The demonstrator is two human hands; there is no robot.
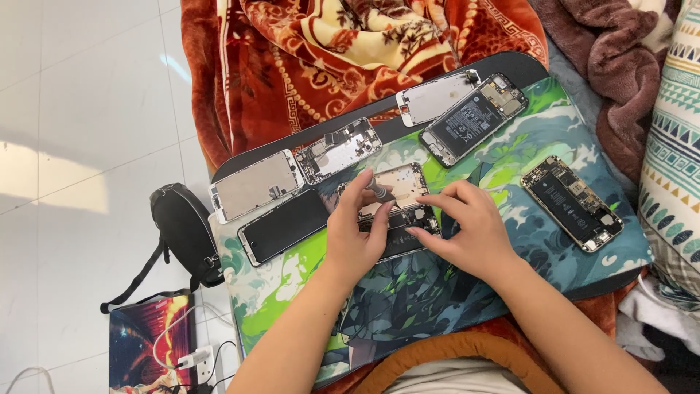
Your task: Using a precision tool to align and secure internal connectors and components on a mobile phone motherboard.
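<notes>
Nearest the camera lay the green-and-teal printed desk mat, smooth and flat, bearing several opened smartphones with bare batteries and boards. At its centre sat the opened silver-framed phone, back already off and internals exposed, parts not yet lifted out. Her left hand pinched a slim grey metal screwdriver upright over it; her right hand steadied the frame, fingers spread.
</notes>
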